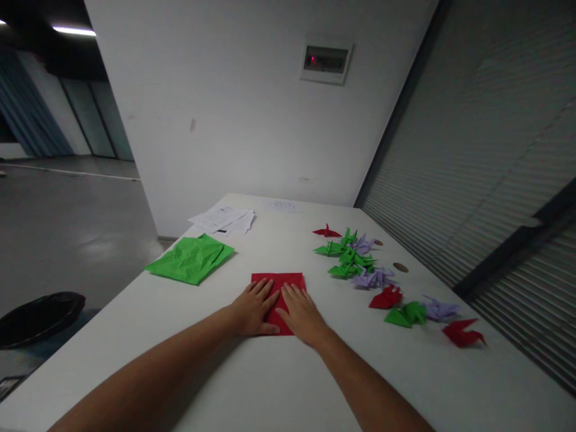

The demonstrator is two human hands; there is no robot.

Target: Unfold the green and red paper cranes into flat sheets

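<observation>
- Hand, left (255,307): open, palm down, fingers spread and stretched forward, laid over the left part of red paper (281,278); thumb near the close edge
- Hand, right (300,309): likewise open and palm down, laid over the right part of the same sheet; thumb turned inward
- Red paper: flat on white table (270,384), directly beneath both palms, with red visible between the fingers and along the far edge
- Green paper (193,258): forward and left, creased, near the left edge
- Folded paper birds (407,313): green, purple and red, in a loose line down the right side, several bunched together; red bird (327,231) at the far end, slightly apart
- Brownish round spots (400,267): two, between birds and window blinds (486,144)
- Printed papers (222,219): overlapping, far left; single sheet (282,206) farther back
- Wall (234,108): white, beyond the far end, bearing panel box (326,60) with red light
- Black-lined bin (63,327): left, beside table
</observation>
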